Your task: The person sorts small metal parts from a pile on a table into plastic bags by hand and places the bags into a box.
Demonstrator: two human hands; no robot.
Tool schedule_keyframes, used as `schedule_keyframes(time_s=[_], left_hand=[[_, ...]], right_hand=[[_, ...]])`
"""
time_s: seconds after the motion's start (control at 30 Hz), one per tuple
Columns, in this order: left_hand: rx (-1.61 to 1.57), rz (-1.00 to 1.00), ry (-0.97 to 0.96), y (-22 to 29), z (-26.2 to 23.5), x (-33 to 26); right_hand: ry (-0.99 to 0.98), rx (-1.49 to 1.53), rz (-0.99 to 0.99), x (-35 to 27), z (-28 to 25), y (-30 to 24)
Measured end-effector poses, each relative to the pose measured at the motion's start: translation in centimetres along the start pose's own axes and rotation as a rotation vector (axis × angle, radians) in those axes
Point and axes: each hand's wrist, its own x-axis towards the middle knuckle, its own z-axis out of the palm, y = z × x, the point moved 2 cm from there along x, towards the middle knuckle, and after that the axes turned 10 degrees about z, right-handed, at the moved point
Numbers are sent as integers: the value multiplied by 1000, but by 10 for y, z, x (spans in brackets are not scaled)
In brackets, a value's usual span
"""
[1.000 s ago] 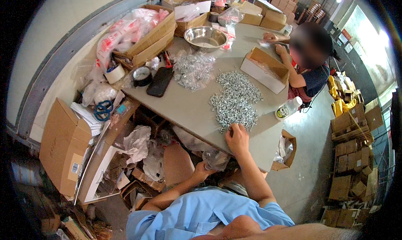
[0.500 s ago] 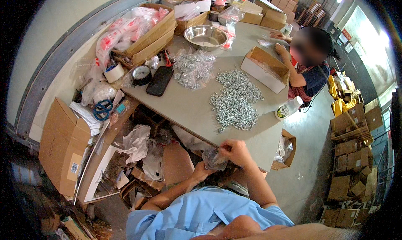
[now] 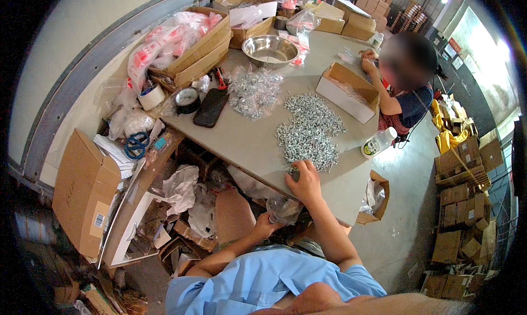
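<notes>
Below the table's near edge, my left hand (image 3: 265, 226) is closed on a clear plastic bag (image 3: 284, 209). On the tabletop my right hand (image 3: 306, 184) reaches to the near end of a heap of small silvery screws (image 3: 310, 131). Its fingers are curved, with a gap between thumb and forefinger, and the fingertips touch the edge of the heap. Left of the heap lies a pile of filled clear bags (image 3: 254, 91) with similar silvery pieces inside.
A black phone (image 3: 211, 107), tape roll (image 3: 186, 99) and steel bowl (image 3: 270, 50) sit on the table. A white bottle (image 3: 379, 142) stands at the right edge, near an open carton (image 3: 348, 92). Across the table a co-worker (image 3: 403, 95) handles small items. Blue-handled scissors (image 3: 136, 145) lie left.
My right hand has moved from beside the plastic bag up and forward to the screws. My left hand stays below the table edge with the bag. The co-worker's hands have come closer together.
</notes>
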Motion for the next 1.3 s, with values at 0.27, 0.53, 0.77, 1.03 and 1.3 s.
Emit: schedule_keyframes(time_s=[0.27,0.53,0.77,1.03,1.3], left_hand=[[80,-29,7,-4,-3,1],[-5,-57,-17,15,-1,0],[16,-45,-51,-5,-2,1],[-26,29,-1,-40,-1,4],[205,121,23,8,1,3]], right_hand=[[65,-17,-37,0,4,-1],[10,-12,-61,0,5,3],[-32,29,1,-11,-3,4],[-434,199,127,-41,-32,8],[123,0,247,-6,-46,66]])
